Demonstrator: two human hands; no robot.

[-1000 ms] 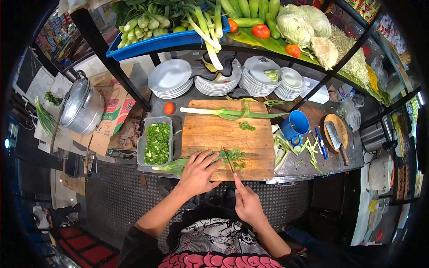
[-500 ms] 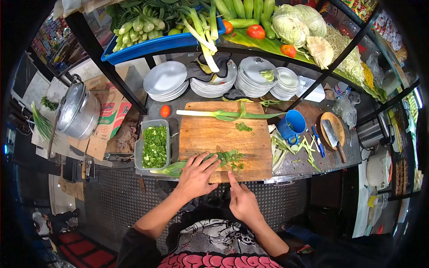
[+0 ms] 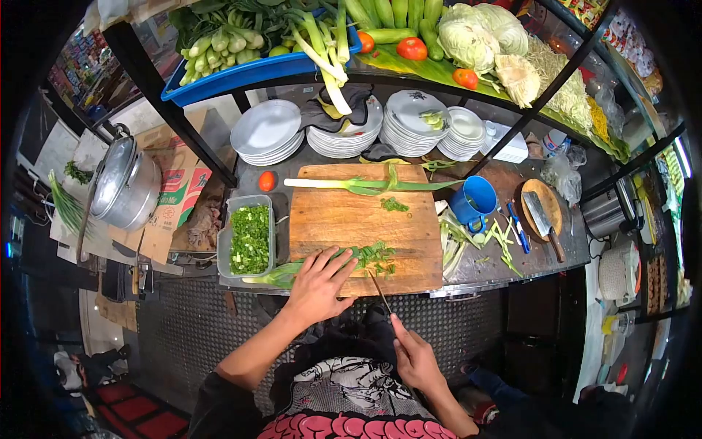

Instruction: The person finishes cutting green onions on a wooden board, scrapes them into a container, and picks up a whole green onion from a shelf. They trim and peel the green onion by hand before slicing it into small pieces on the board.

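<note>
My left hand (image 3: 319, 284) presses down on a leek (image 3: 274, 276) along the front edge of the wooden cutting board (image 3: 344, 219); its fingers cover part of the stalk. Chopped green pieces (image 3: 376, 254) lie just right of those fingertips. Closed around the handle of a knife (image 3: 382, 294), my right hand (image 3: 417, 358) is in front of the board, with the blade tip over its front edge. A second, whole leek (image 3: 358, 185) lies across the back of the board. Left of the board, a clear plastic container (image 3: 221, 249) holds chopped greens (image 3: 249, 238).
Stacks of white plates (image 3: 267, 132) line the back, below a blue tray (image 3: 219, 84) of vegetables. A tomato (image 3: 267, 181) sits behind the container. To the right are a blue mug (image 3: 475, 201), leek trimmings (image 3: 455, 249) and a cleaver (image 3: 541, 216) on a round board.
My right hand has drawn back toward my body and slightly right, bringing the knife away from the leek. My left hand stays on the leek. The whole view has shifted slightly.
</note>
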